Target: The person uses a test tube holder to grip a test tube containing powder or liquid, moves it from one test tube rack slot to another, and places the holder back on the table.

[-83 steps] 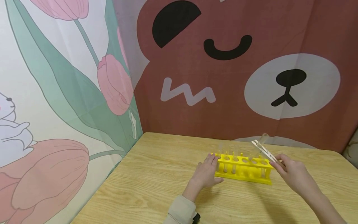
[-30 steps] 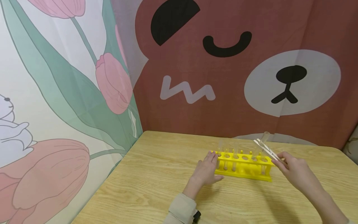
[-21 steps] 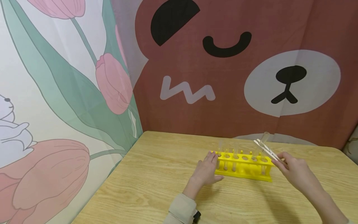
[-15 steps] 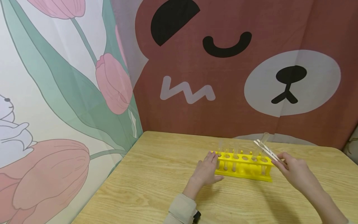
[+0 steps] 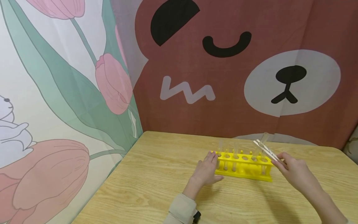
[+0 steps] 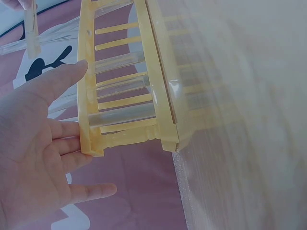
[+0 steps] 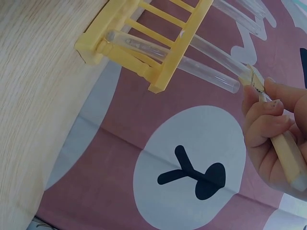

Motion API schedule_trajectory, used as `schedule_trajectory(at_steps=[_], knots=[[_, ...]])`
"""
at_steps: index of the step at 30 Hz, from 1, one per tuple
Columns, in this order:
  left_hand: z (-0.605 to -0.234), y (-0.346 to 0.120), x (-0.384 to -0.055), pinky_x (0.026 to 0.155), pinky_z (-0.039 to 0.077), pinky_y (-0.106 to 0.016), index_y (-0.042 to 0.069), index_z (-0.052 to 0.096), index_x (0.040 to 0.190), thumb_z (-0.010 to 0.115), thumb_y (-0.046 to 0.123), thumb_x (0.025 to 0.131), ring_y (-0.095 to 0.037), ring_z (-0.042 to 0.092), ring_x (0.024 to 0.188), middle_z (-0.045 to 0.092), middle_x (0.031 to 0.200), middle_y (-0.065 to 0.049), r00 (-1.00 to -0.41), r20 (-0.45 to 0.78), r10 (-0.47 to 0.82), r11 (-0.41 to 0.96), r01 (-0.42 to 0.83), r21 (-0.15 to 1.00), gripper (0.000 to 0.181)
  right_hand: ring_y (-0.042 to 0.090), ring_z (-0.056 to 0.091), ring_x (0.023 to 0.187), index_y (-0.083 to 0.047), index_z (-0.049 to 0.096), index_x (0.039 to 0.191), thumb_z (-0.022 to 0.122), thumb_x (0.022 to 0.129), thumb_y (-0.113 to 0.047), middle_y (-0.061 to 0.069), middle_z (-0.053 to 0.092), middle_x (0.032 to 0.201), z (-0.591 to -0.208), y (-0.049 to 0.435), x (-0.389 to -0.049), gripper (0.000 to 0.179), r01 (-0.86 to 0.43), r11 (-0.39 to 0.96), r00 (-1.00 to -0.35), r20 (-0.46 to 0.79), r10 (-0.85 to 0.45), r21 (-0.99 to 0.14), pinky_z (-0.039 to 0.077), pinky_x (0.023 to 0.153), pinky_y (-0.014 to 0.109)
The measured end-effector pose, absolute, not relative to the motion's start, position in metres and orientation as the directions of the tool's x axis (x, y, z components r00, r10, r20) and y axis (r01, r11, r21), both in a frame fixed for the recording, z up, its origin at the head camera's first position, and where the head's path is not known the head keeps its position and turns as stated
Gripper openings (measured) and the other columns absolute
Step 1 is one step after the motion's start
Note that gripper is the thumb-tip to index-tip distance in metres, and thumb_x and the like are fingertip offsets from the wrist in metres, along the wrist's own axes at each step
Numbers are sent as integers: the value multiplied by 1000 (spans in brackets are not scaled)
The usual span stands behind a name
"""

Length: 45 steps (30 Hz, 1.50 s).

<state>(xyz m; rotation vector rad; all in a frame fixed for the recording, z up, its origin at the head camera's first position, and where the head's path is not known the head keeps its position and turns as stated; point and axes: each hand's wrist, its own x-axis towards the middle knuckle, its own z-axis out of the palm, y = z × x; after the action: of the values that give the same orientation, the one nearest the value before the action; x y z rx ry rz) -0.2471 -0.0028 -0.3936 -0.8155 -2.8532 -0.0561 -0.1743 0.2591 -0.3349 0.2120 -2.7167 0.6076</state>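
My right hand (image 5: 295, 171) grips a wooden test tube holder (image 7: 288, 158), its thumb and curled fingers around the handles. The holder's wooden ends clasp a clear test tube (image 5: 264, 137), which leans to the upper right with its lower end right at a hole near the right end of the yellow test tube rack (image 5: 243, 178). My left hand (image 5: 205, 171) touches the rack's left end, fingers straight and thumb spread; in the left wrist view its fingertips meet the top plate. Several other test tubes (image 7: 211, 74) stand upright in the rack.
The rack stands on a wood-grain table (image 5: 151, 174) close to its back edge. Behind it hangs a brown bear-print cloth (image 5: 229, 118), and at left a tulip-print cloth (image 5: 56, 109). A row of short yellow pegs (image 5: 242, 152) lines the rack's rear.
Since the oldest frame, the right hand, holder and clasped test tube have shifted slightly right, bringing the tube's lower end to the hole. Over the last second almost nothing moves; the left hand stays put.
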Motion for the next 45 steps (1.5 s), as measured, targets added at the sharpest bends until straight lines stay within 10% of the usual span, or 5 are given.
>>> schedule_trajectory(at_steps=[45], knots=[[-392,-3,-247,91,39,-39,9,31,139,56,54,80,-15,18,132,26,144,-3,-836,179,519,850,527,-1,79,12,29,43,8,52,97,54,90,-15,0,35,52,-336,258,-176,24,-232,897,-924,373,-83,-376,26,38,22]])
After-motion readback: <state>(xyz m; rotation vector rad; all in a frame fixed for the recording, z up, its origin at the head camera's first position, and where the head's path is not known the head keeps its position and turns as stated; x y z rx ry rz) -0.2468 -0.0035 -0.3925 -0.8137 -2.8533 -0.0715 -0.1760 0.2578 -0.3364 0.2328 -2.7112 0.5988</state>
